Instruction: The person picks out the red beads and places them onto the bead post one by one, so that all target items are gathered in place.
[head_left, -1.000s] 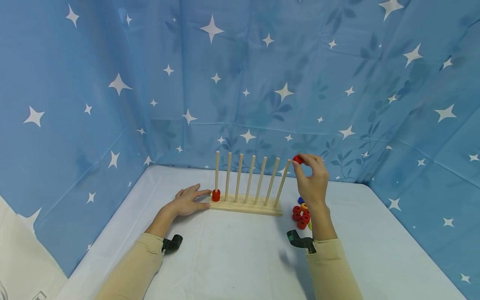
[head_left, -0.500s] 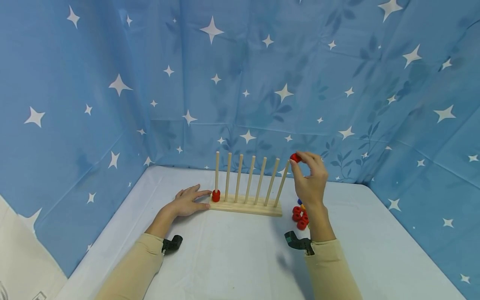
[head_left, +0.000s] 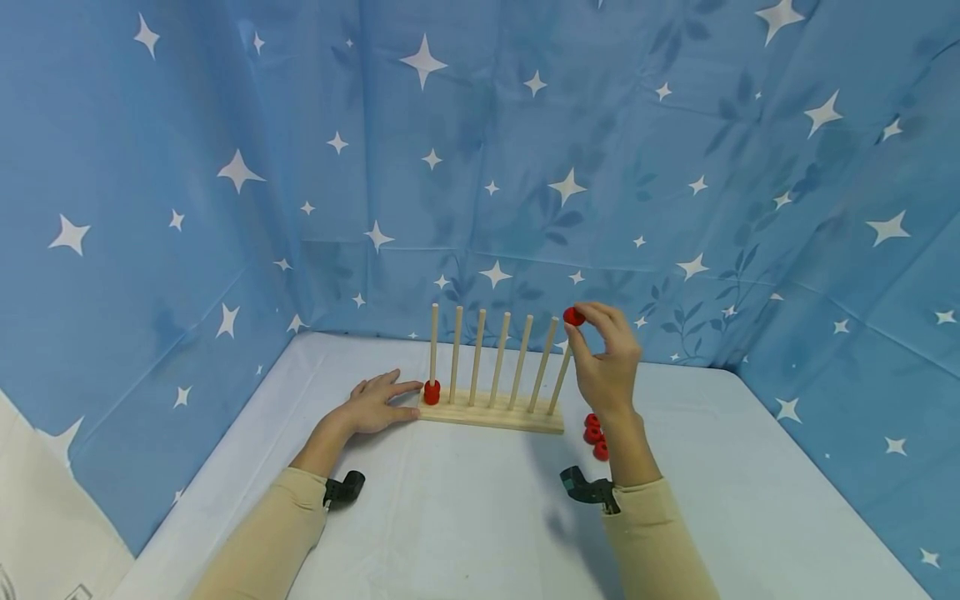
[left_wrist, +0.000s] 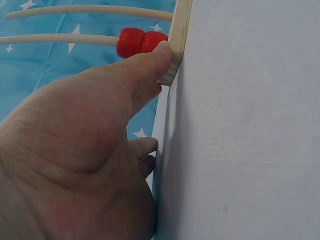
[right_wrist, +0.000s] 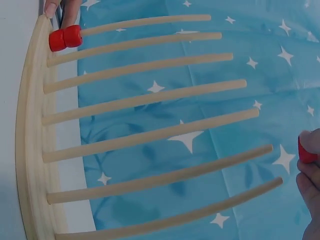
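Observation:
A wooden peg stand (head_left: 491, 414) with several upright pegs stands on the table. Two red beads (head_left: 432, 392) are stacked at the foot of its leftmost peg. My left hand (head_left: 372, 404) holds the stand's left end between thumb and index finger, the other fingers spread on the table; in the left wrist view the thumb (left_wrist: 150, 62) lies right at the wood. High at the right end, my right hand (head_left: 609, 358) pinches another red bead (head_left: 573, 316) between thumb and fingertips. In the right wrist view this bead (right_wrist: 306, 151) is a little beyond the peg tips.
Several loose red beads (head_left: 593, 435) lie on the white table (head_left: 450, 517) right of the stand, partly hidden by my right wrist. A blue curtain (head_left: 480, 208) with white stars surrounds the table's back and sides.
My right hand has moved left with the red bead, from beside the rightmost peg to over its top. Its forearm now hides the blue and yellow beads. The left hand has stayed still.

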